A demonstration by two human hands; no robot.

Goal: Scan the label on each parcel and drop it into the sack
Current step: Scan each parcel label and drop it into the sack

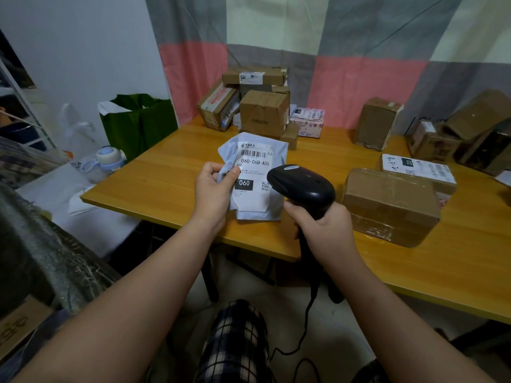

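Gripping mailer [273,208] by its 9 o'clock edge in left hand [214,189], keeping label [254,164] up for reading; grasping scanner [301,186] in right hand [325,230], aiming from 3 o'clock.

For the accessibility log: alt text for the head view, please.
A person's left hand holds a grey mailer label-up over a wooden table, while the right hand aims a black corded scanner at it. More cardboard parcels sit on the table; a green bag stands off its left edge.
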